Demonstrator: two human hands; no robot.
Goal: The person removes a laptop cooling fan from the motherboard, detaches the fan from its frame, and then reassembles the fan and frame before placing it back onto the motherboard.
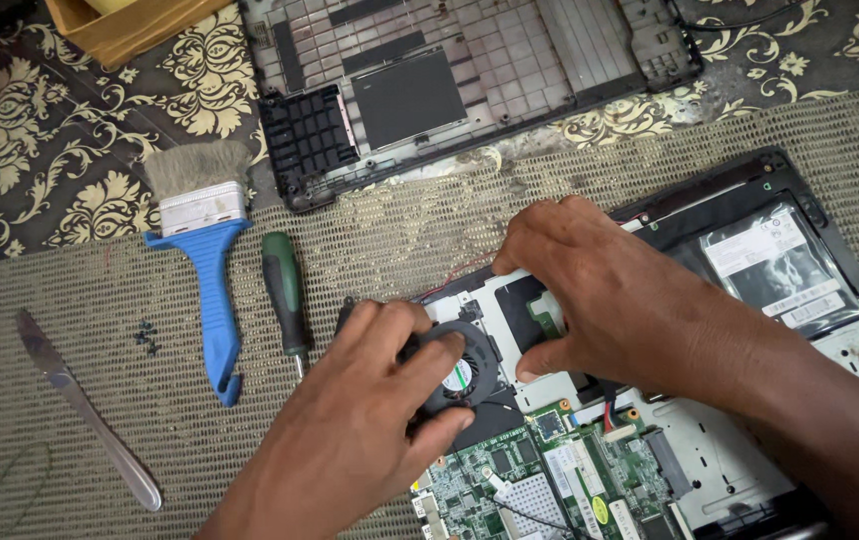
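The opened laptop base serves as a shallow tray: inside lie a green circuit board, a black round cooling fan, and at about two o'clock a drive in a shiny silvery bag. The left hand curls around the fan, thumb and fingers closed on its rim. The right hand, at one o'clock from the fan, is bent with fingertips pressed together on a small part beside the fan; what it pinches cannot be told. A second container, a tan cardboard box, sits at eleven o'clock, its contents mostly out of view.

Everything rests on a woven beige mat laid over a dark cloth with cream floral pattern.

Counted: one removed black bottom cover at twelve o'clock, one blue-handled brush, one green-handled screwdriver, one metal knife-like blade at nine o'clock, a small cluster of dark screws, and one rubber band at eight o'clock.
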